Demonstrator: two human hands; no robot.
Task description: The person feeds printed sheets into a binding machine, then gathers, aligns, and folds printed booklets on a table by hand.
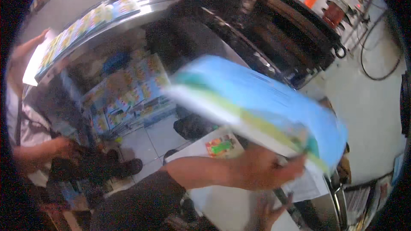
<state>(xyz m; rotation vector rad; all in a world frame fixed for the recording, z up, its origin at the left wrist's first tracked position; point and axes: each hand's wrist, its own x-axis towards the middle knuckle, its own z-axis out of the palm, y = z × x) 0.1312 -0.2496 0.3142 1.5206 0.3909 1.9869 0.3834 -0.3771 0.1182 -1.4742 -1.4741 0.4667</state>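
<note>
My left hand [274, 169], coming from a dark sleeve, is closed on the near edge of a large printed sheet [265, 102]. The sheet is light blue with green and white bands, bowed and smeared by motion; whether it is one sheet or several I cannot tell. Below it, near the lower edge, my right hand [267, 214] shows in part, fingers apart and with nothing visible in them. Beneath the hands lies a pale surface [222, 201]. A white sheet [306, 186] with print sits under the held sheet's right end.
Stacks of colourful printed sheets [128, 89] stand low at the left, with more on a raised ledge [90, 21]. A co-worker's hand [62, 149] is at the left. Dark machinery [282, 25] fills the back, beside bottles [338, 8] and a hanging cable [364, 66].
</note>
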